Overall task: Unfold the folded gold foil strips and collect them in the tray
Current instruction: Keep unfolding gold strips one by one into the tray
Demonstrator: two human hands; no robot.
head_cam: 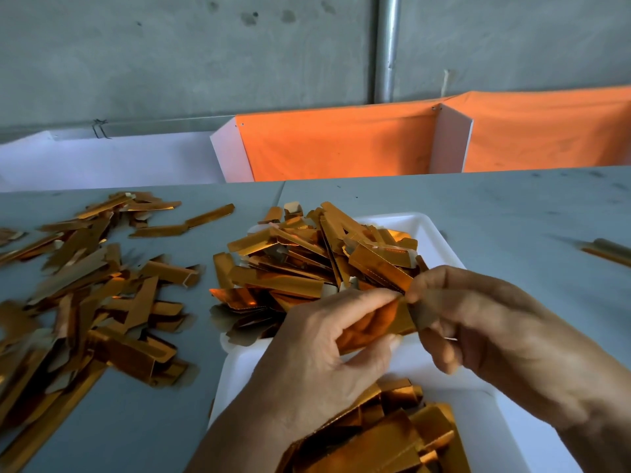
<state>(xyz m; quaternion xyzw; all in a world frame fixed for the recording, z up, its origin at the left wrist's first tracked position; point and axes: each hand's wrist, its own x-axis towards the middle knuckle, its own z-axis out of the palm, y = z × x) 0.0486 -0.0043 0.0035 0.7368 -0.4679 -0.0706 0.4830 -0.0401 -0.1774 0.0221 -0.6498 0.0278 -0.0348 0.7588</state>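
My left hand [327,339] and right hand [478,322] pinch one folded gold foil strip [379,322] over the white tray [440,240]; next I pull it open.

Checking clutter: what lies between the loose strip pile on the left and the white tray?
In the head view, bare grey table separates the loose pile from the tray.

Grey concrete wall [170,56] — metal pipe [387,46], orange cloth [341,145]
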